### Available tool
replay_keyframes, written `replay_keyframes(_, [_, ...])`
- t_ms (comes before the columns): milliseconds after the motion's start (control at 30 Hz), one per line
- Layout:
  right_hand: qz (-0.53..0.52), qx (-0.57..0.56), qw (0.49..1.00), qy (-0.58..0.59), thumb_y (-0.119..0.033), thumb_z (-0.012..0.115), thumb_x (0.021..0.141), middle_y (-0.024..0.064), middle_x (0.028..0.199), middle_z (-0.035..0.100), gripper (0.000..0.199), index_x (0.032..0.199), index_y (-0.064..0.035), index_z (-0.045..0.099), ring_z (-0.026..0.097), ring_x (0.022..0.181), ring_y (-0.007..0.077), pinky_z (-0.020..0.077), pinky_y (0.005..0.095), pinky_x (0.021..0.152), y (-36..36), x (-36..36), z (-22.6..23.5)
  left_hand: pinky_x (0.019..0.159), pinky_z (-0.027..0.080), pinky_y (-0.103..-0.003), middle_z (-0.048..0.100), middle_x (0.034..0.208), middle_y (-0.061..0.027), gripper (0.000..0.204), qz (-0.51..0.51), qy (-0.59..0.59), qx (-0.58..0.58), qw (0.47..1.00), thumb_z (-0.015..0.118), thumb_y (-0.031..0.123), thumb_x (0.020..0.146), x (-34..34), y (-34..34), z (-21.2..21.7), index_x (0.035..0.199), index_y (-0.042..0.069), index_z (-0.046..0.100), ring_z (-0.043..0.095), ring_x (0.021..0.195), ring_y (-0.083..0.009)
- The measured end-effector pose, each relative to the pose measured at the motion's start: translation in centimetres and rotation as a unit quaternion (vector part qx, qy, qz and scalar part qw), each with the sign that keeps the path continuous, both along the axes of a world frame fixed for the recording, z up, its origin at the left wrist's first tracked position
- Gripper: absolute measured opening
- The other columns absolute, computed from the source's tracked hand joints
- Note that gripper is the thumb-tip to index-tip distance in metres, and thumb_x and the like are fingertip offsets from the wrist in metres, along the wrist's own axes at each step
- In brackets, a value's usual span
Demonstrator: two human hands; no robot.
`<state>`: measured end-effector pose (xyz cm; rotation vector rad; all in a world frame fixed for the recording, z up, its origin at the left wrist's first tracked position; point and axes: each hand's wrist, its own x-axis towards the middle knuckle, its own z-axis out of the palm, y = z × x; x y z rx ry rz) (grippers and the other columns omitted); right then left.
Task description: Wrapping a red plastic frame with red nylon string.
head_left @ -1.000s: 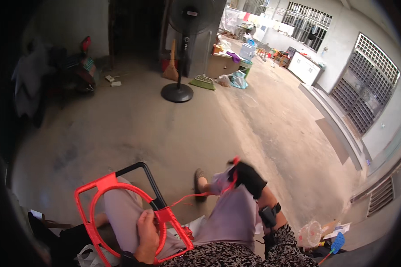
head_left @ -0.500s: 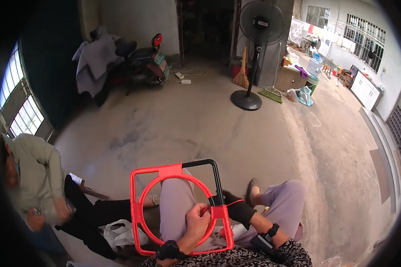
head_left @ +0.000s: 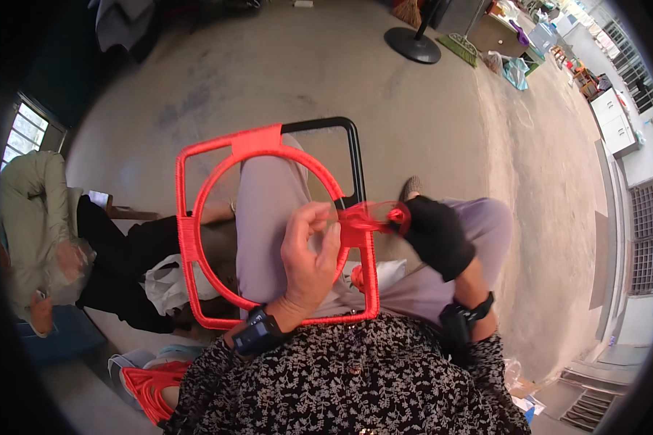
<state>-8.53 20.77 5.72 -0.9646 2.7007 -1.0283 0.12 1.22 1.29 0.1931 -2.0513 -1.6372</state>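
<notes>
A square frame with a ring inside it (head_left: 185, 181) lies over my lap. Red cord wraps most of it, while its upper right corner shows bare black tube. My left hand (head_left: 305, 254), without a glove, is inside the ring by the wrapped joint on the right side, thumb and fingers apart. My right hand (head_left: 439, 239), in a black glove, is closed on a small bundle of red cord (head_left: 396, 215) just right of that joint. Blurred red strands stretch between the bundle and the frame. A red cord piece (head_left: 358, 278) shows below the joint.
A person in a light green top (head_left: 40, 210) sits at the left, hands on clear plastic. A white plastic bag (head_left: 170, 283) is near my left leg. Red cord skeins (head_left: 152, 388) lie at my left side. A fan base (head_left: 412, 46) and a green broom (head_left: 458, 48) stand ahead.
The view has tilted down, so the frame and hands appear higher. My right hand has come out right of the frame with the cord bundle. My left fingers have spread from their pinch at the joint.
</notes>
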Motion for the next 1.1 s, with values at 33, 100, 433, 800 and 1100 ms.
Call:
replay_keyframes(33, [-0.038, 0.106, 0.992, 0.054, -0.017, 0.062, 0.082, 0.0102, 0.082, 0.062, 0.009, 0.089, -0.0112, 0.063, 0.062, 0.075, 0.0327, 0.0490, 0.0384, 0.065, 2.4, -0.7, -1.0, 0.081, 0.048, -0.028, 0.060, 0.100, -0.0097, 0.023, -0.013, -0.048, 0.081, 0.995, 0.057, 0.006, 0.090, -0.6, 0.1, -0.8, 0.110, -0.003, 0.054, 0.058, 0.091, -0.0158])
replay_keyframes(100, [-0.156, 0.082, 0.983, 0.046, -0.012, 0.060, 0.084, 0.0091, 0.085, 0.062, 0.013, 0.096, -0.0099, 0.064, 0.064, 0.077, 0.0266, 0.0498, 0.0319, 0.069, 7.1, -2.0, -2.8, 0.080, 0.048, -0.026, 0.061, 0.099, -0.0081, 0.023, -0.037, -0.077, 0.163, 0.983, 0.056, 0.008, 0.092, -0.7, -0.1, -1.9, 0.112, -0.003, 0.053, 0.058, 0.089, -0.0131])
replay_keyframes(433, [-0.281, -0.512, 0.752, -0.307, -0.022, 0.054, 0.094, 0.0008, 0.073, 0.052, 0.019, 0.102, -0.0038, 0.056, 0.052, 0.063, 0.0112, 0.0438, 0.0259, 0.060, 7.1, -2.1, -3.3, 0.057, 0.051, -0.023, 0.064, 0.086, -0.0032, 0.017, -0.159, -0.188, 0.382, 0.891, 0.056, 0.018, 0.095, -0.2, -0.6, -2.0, 0.104, 0.003, 0.055, 0.060, 0.068, -0.0070])
replay_keyframes(800, [-0.115, -0.270, 0.805, -0.516, -0.032, 0.047, 0.095, 0.0057, 0.072, 0.060, 0.035, 0.094, 0.0005, 0.060, 0.054, 0.059, 0.0102, 0.0427, 0.0234, 0.054, 0.2, 1.1, -3.8, 0.054, 0.051, -0.024, 0.063, 0.080, -0.0041, 0.018, -0.148, -0.188, 0.411, 0.880, 0.054, 0.020, 0.096, -0.8, -0.2, -1.2, 0.101, 0.002, 0.054, 0.059, 0.061, -0.0097])
replay_keyframes(1100, [-0.070, -0.478, 0.712, -0.510, -0.027, 0.044, 0.098, -0.0033, 0.062, 0.043, 0.027, 0.081, -0.0074, 0.053, 0.041, 0.054, 0.0067, 0.0310, 0.0215, 0.050, -1.1, 0.5, -5.5, 0.054, 0.053, -0.027, 0.062, 0.077, -0.0044, 0.016, -0.169, -0.222, 0.460, 0.843, 0.057, 0.018, 0.094, -0.8, -0.8, -1.4, 0.094, 0.002, 0.057, 0.058, 0.058, -0.0095])
